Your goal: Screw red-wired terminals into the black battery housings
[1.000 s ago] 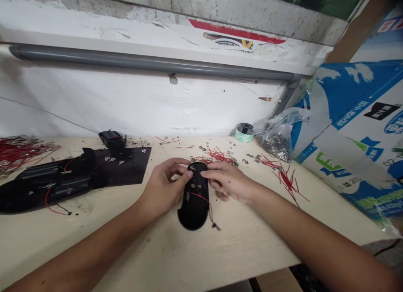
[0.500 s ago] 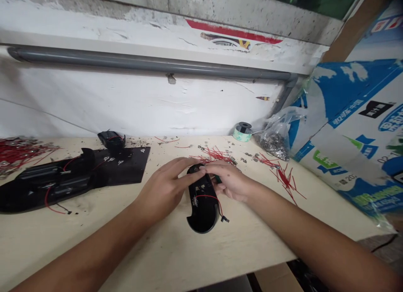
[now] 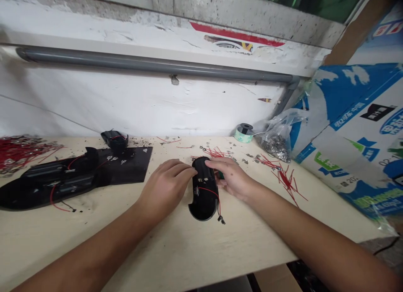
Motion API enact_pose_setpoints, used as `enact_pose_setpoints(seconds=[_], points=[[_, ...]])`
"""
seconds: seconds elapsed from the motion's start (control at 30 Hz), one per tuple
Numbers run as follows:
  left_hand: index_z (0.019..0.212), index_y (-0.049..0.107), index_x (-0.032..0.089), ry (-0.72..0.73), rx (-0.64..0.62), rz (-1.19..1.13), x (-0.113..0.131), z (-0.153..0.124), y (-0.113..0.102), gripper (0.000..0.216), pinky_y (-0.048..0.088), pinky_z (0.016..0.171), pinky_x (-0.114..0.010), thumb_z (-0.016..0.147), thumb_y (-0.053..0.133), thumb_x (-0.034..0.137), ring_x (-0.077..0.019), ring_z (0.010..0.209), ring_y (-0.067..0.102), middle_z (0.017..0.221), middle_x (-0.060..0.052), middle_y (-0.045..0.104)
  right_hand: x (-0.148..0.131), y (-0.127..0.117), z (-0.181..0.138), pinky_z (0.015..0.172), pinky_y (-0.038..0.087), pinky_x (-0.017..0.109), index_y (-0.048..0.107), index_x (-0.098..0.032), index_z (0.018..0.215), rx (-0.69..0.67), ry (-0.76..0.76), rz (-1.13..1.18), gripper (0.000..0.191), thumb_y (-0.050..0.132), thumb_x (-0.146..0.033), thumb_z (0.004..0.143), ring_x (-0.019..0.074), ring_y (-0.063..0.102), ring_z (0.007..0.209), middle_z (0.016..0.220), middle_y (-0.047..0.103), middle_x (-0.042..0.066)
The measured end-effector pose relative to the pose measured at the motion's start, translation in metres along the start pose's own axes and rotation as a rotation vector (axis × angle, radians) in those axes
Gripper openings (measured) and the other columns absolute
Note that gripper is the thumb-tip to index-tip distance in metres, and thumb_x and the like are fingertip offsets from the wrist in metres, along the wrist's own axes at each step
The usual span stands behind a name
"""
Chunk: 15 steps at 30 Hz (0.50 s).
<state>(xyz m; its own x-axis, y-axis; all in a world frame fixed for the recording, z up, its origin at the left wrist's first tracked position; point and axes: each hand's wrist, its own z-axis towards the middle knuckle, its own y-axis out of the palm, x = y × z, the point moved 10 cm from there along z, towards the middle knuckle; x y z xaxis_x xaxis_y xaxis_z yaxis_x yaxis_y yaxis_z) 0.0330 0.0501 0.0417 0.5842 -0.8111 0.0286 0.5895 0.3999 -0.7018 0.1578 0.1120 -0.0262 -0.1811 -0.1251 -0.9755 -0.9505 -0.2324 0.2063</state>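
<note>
A long black plastic shell [image 3: 204, 206] with rounded ends stands tilted above the table in front of me. A red wire [image 3: 209, 191] crosses its inside and hangs over the right edge to a small black connector [image 3: 221, 219]. My right hand [image 3: 231, 176] grips the shell's upper right side, thumb on the rim; a bit of something green shows by its fingers. My left hand [image 3: 166, 180] is at the shell's left edge, fingers curled together. Its fingertips meet at the rim, and what they pinch, if anything, is hidden.
More black shells [image 3: 59, 178] with wires lie left beside a flat black plate [image 3: 132, 166]. Red wires with metal tabs [image 3: 22, 153] are heaped far left; others [image 3: 286, 178] lie right. At the back are a tape spool [image 3: 244, 134], a bag of metal parts [image 3: 277, 140] and a printed carton [image 3: 355, 128].
My left fingers have drawn back from across the shell to its left edge. The shell has tipped and risen slightly, showing more of its upper inside. My right hand keeps hold.
</note>
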Motion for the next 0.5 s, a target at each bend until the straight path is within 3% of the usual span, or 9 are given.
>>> enact_pose_setpoints(seconds=[0.2, 0.33, 0.5], points=[[0.1, 0.063, 0.017, -0.197, -0.092, -0.373, -0.01, 0.001, 0.012, 0.014, 0.053, 0.082, -0.029, 0.095, 0.051, 0.014, -0.016, 0.093, 0.063, 0.1, -0.006, 0.068, -0.007, -0.002, 0.002, 0.047, 0.038, 0.023, 0.059, -0.017, 0.066, 0.039, -0.095, -0.112, 0.032, 0.072, -0.045, 0.074, 0.0116, 0.047, 0.053, 0.057, 0.05, -0.003], [0.097, 0.066, 0.018, -0.221, -0.058, -0.363, -0.014, 0.0, 0.01, 0.012, 0.052, 0.081, -0.031, 0.093, 0.054, 0.016, -0.0169, 0.093, 0.062, 0.101, -0.007, 0.064, -0.006, -0.001, 0.001, 0.048, 0.041, 0.024, 0.058, -0.017, 0.069, 0.039, -0.081, -0.112, 0.033, 0.072, -0.047, 0.073, 0.012, 0.047, 0.054, 0.059, 0.05, -0.003], [0.096, 0.069, 0.019, -0.211, 0.013, -0.298, -0.016, -0.004, 0.007, 0.013, 0.053, 0.081, -0.031, 0.092, 0.058, 0.016, -0.0172, 0.09, 0.065, 0.096, -0.005, 0.071, -0.003, -0.002, 0.003, 0.048, 0.043, 0.025, 0.06, -0.017, 0.073, 0.042, -0.072, -0.127, 0.034, 0.071, -0.049, 0.075, 0.0128, 0.048, 0.054, 0.061, 0.051, -0.001]])
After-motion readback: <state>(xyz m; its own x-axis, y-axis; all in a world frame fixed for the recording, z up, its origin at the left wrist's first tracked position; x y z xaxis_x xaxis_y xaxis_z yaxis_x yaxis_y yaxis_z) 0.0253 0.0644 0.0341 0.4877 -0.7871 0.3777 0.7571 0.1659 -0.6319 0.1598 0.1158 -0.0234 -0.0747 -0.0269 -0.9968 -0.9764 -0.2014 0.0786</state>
